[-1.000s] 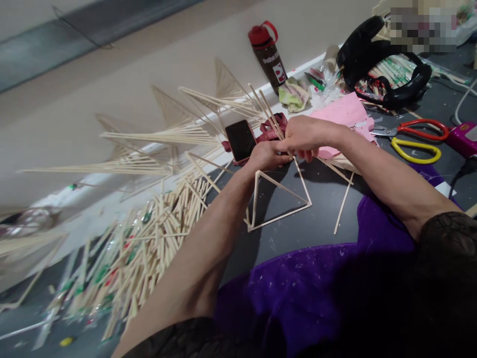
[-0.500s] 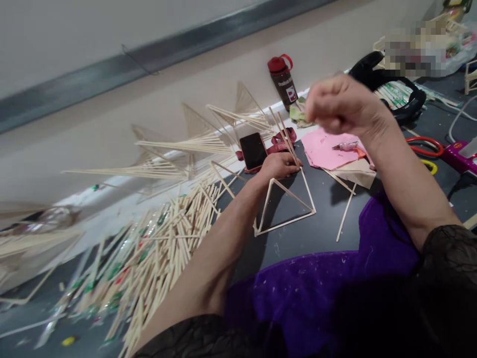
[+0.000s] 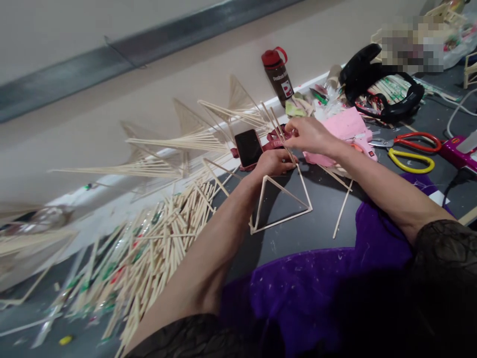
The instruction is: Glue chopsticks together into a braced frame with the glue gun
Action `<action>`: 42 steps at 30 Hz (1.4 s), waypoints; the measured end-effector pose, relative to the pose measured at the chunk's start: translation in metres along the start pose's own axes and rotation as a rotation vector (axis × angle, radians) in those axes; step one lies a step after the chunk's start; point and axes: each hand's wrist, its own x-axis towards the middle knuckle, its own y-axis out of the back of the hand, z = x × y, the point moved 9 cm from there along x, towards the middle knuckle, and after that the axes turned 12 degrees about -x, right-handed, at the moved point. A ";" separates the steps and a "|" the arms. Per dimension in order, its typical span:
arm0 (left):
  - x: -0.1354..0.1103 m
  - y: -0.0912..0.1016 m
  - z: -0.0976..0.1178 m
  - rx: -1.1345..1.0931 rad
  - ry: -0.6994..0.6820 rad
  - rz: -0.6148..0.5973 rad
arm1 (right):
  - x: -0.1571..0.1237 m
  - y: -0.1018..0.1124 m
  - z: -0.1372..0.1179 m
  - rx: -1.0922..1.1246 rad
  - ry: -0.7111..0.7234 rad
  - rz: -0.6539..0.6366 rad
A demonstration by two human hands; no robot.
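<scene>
A frame of thin wooden sticks (image 3: 282,222) stands on the dark table, a triangle side and base showing. My left hand (image 3: 275,164) is closed in a pinch at its far corner, where upright sticks (image 3: 274,122) rise and lean left. Just above it, my right hand (image 3: 311,135) has its thumb and fingers closed around the lower part of those sticks; the exact contact is partly hidden. A phone (image 3: 248,148) lies beside my left hand, with a dark red strap (image 3: 273,144) behind. Under my right forearm is a pink sheet (image 3: 345,124).
Left lies a big heap of loose sticks (image 3: 169,238). Finished stick structures (image 3: 179,144) lean by the wall. Scissors (image 3: 412,149), a pink glue gun (image 3: 367,148), a purple device (image 3: 460,158) and a black headset-like object (image 3: 413,102) are right. A bottle (image 3: 278,77) stands behind.
My right hand has come down and left from the air above the pink sheet to the upright sticks. My left hand stays at the frame's corner. The view has shifted slightly.
</scene>
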 end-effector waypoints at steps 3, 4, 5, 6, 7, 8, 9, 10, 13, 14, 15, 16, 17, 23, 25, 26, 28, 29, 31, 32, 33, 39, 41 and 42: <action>0.003 0.003 0.000 0.112 0.020 0.030 | 0.005 -0.026 -0.006 -0.072 0.046 0.012; 0.003 0.003 0.000 0.138 0.035 0.030 | 0.006 -0.030 -0.007 -0.072 0.063 0.019; 0.004 0.003 0.000 0.146 0.046 0.025 | 0.006 -0.033 -0.008 -0.069 0.082 0.023; 0.004 0.002 0.000 0.139 0.049 0.013 | 0.007 -0.035 -0.009 -0.068 0.099 0.025; 0.004 0.001 0.001 0.123 0.048 -0.002 | 0.008 -0.036 -0.010 -0.070 0.111 0.021; 0.004 0.000 0.001 0.106 0.044 -0.014 | 0.010 -0.038 -0.010 -0.078 0.114 0.014; 0.003 0.000 0.001 0.090 0.041 -0.021 | 0.011 -0.039 -0.010 -0.094 0.109 0.006; 0.003 0.001 0.001 0.071 0.045 -0.025 | 0.012 -0.040 -0.009 -0.115 0.100 -0.003; 0.001 0.000 -0.005 -0.050 0.101 -0.060 | 0.014 -0.041 -0.009 -0.172 0.087 -0.018; 0.000 -0.002 -0.007 -0.095 0.119 -0.080 | 0.014 -0.040 -0.010 -0.183 0.087 -0.021; -0.001 -0.003 -0.008 -0.132 0.135 -0.099 | 0.013 -0.040 -0.011 -0.188 0.088 -0.027; -0.001 -0.003 -0.008 -0.155 0.147 -0.111 | 0.012 -0.040 -0.011 -0.190 0.089 -0.034; -0.001 -0.003 -0.008 -0.162 0.156 -0.112 | 0.011 -0.039 -0.012 -0.190 0.088 -0.042; 0.005 0.000 -0.012 -0.114 0.184 -0.065 | 0.007 -0.036 -0.017 -0.201 0.115 -0.057; 0.008 -0.001 -0.013 -0.101 0.160 -0.056 | 0.007 -0.036 -0.018 -0.204 0.113 -0.067; 0.009 -0.001 -0.013 -0.097 0.148 -0.050 | 0.007 -0.036 -0.018 -0.198 0.120 -0.066; 0.009 -0.001 -0.014 -0.088 0.127 -0.045 | 0.006 -0.035 -0.019 -0.191 0.121 -0.070; 0.009 -0.001 -0.014 -0.078 0.117 -0.043 | 0.006 -0.035 -0.019 -0.192 0.120 -0.072; 0.008 0.000 -0.014 -0.052 0.101 -0.044 | 0.007 -0.035 -0.019 -0.201 0.112 -0.079; 0.008 0.000 -0.013 -0.038 0.098 -0.045 | 0.007 -0.036 -0.019 -0.211 0.108 -0.083; 0.007 0.000 -0.012 -0.023 0.094 -0.047 | 0.007 -0.036 -0.019 -0.221 0.103 -0.086; 0.004 0.003 -0.005 0.093 0.078 -0.028 | 0.005 -0.037 -0.021 -0.260 0.091 -0.084; 0.004 0.004 -0.001 0.138 0.068 -0.010 | 0.005 -0.037 -0.022 -0.260 0.086 -0.075; 0.004 0.005 0.000 0.159 0.065 -0.005 | 0.005 -0.037 -0.022 -0.261 0.083 -0.073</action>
